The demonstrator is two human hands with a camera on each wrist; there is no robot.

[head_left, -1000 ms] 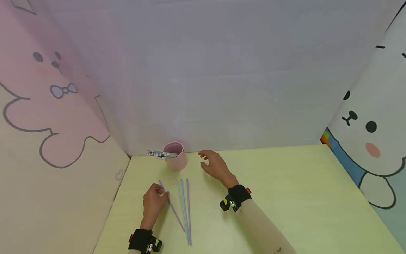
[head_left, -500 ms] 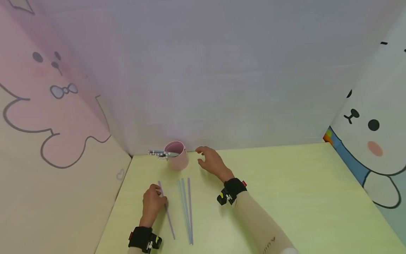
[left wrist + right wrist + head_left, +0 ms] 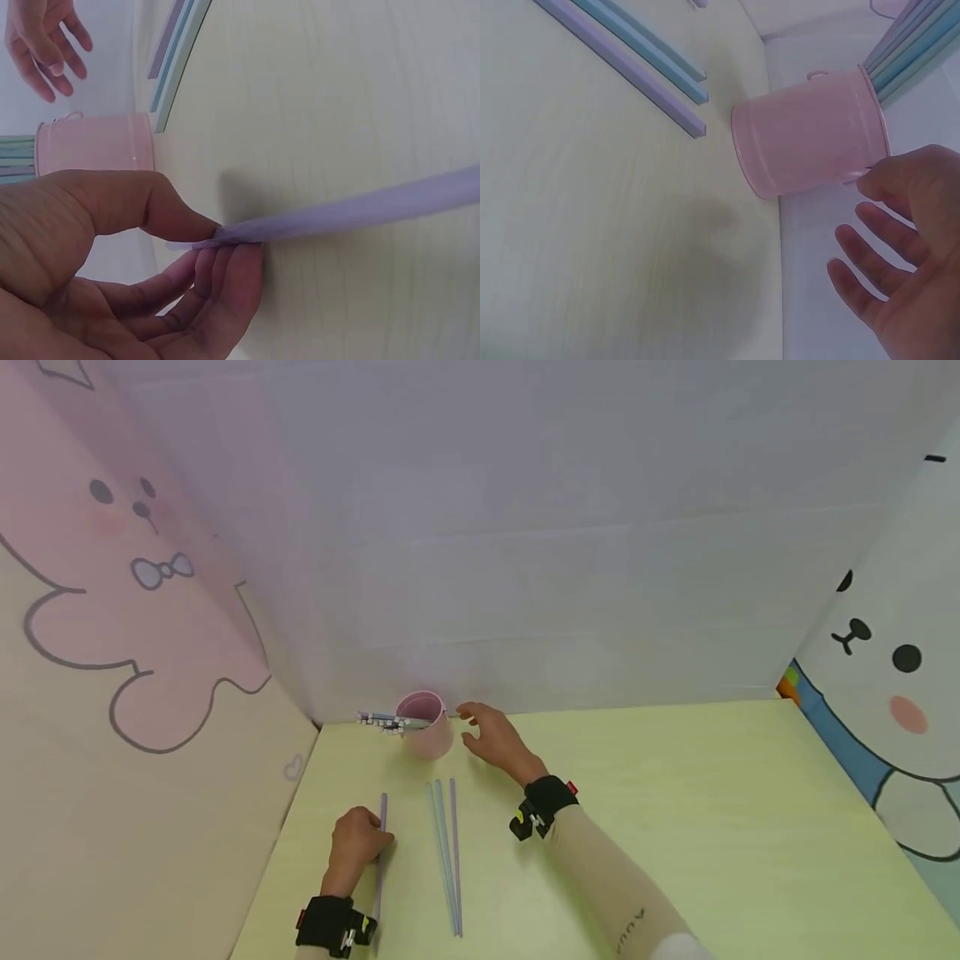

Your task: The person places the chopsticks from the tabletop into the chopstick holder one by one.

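My left hand (image 3: 356,839) pinches a long purple stick (image 3: 360,212) between thumb and fingertips, near its far end. In the head view the stick runs almost straight toward me, over the left part of the table. Three more sticks lie side by side to its right: one mint (image 3: 442,858), one blue (image 3: 643,49), one purple (image 3: 622,66). My right hand (image 3: 495,739) hovers at the right side of a pink bucket (image 3: 810,135), fingers loosely bent and holding nothing. Whether its thumb touches the bucket cannot be told.
Several pastel sticks (image 3: 915,52) lean out of the bucket's mouth toward the left. The bucket stands at the back of the pale yellow table (image 3: 675,827), close to the back curtain (image 3: 562,568). Printed curtains (image 3: 172,635) also flank the table.
The held purple stick has swung from a slant to nearly straight, its near end moving left, away from the other three. My right hand has come a little closer to the bucket.
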